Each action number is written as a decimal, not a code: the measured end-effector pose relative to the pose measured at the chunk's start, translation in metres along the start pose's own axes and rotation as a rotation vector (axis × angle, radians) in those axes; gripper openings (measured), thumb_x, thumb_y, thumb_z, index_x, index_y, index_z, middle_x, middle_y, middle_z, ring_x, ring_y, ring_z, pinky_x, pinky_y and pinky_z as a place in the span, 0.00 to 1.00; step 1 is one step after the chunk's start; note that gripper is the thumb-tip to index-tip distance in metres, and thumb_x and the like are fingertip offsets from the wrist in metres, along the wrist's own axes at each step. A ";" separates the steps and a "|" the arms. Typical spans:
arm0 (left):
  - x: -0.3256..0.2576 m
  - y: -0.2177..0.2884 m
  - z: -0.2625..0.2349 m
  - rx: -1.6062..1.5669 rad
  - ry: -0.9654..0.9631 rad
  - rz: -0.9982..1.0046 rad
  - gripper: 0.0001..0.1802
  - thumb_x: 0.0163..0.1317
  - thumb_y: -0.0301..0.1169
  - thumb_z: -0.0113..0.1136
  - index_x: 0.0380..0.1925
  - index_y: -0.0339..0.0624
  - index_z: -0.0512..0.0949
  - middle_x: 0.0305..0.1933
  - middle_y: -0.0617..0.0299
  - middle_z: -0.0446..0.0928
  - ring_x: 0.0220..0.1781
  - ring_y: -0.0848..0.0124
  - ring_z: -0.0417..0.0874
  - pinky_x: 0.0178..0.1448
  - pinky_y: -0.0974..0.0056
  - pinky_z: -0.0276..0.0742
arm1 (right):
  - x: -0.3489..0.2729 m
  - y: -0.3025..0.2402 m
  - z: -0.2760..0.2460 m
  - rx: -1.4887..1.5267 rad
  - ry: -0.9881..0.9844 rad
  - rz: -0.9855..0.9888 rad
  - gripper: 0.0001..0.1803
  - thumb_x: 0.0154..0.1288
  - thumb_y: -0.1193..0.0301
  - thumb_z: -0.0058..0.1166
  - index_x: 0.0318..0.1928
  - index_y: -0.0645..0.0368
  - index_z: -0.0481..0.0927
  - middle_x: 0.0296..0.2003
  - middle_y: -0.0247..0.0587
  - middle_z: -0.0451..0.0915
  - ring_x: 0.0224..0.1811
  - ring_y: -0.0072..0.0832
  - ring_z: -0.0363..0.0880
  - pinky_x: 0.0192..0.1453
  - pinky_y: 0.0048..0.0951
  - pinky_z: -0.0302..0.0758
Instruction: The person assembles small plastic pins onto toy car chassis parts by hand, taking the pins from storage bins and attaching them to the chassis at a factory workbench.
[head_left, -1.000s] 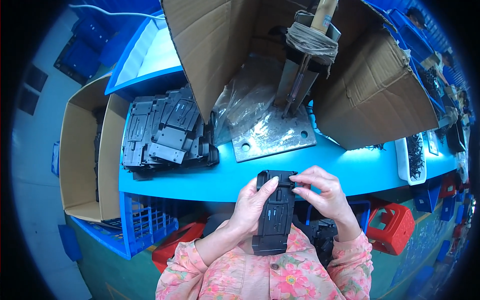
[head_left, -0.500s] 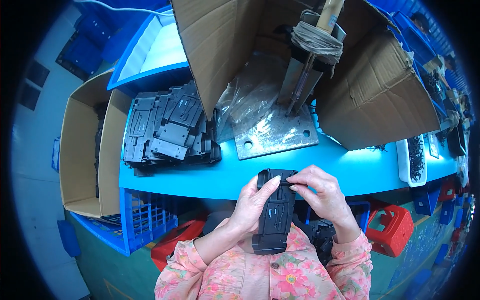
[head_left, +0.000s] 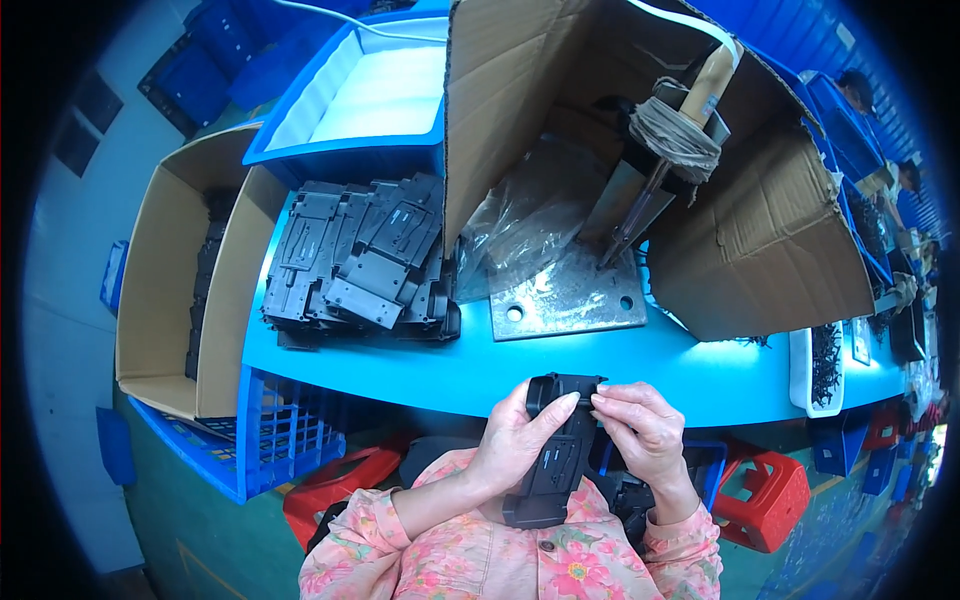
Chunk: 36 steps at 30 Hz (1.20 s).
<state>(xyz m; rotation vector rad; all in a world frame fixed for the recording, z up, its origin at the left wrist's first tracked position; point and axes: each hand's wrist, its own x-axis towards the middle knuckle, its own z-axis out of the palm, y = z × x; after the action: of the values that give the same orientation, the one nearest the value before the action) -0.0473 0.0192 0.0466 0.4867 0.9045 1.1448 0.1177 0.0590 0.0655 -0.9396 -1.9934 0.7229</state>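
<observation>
A large brown cardboard box (head_left: 560, 120) is lying on its side at the back of the blue workbench (head_left: 700, 375), its flaps spread open, and a crumpled clear plastic bag (head_left: 525, 235) is spilling out of its mouth. A second, narrower cardboard box (head_left: 175, 290) is standing open at the left end of the bench, with dark parts stacked inside it. One blue plastic bin (head_left: 350, 110) with a white lining is being kept behind the bench.

A single long black plastic part (head_left: 558, 455) is being held upright just in front of the bench's near edge, above the person's floral sleeves. It is being gripped along its left side by the left hand (head_left: 520, 440), fingers closed around it, while its top right corner is being pinched by the right hand (head_left: 640, 430) between thumb and fingertips.

A heap of matching black moulded parts (head_left: 360, 265) is lying on the bench; their number cannot be counted. One grey metal base plate (head_left: 570, 300) with two visible holes is carrying an upright fixture (head_left: 660, 165) wrapped in twine. A white tray (head_left: 815, 365) of small dark pieces is sitting at the right. Two red stools (head_left: 760, 495) are standing below.
</observation>
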 end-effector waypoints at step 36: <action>0.028 0.031 -0.006 0.776 0.066 0.659 0.16 0.57 0.24 0.57 0.47 0.35 0.72 0.46 0.56 0.70 0.33 0.75 0.78 0.35 0.72 0.77 | 0.001 -0.004 0.031 1.224 0.246 0.689 0.27 0.67 0.54 0.35 0.51 0.66 0.69 0.44 0.43 0.76 0.41 0.24 0.76 0.46 0.23 0.73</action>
<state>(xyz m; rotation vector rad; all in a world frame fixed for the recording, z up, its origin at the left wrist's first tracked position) -0.0657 0.0554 0.0565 1.4665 1.2897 1.3690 0.0902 0.0528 0.0526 -0.8134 -0.6578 1.7895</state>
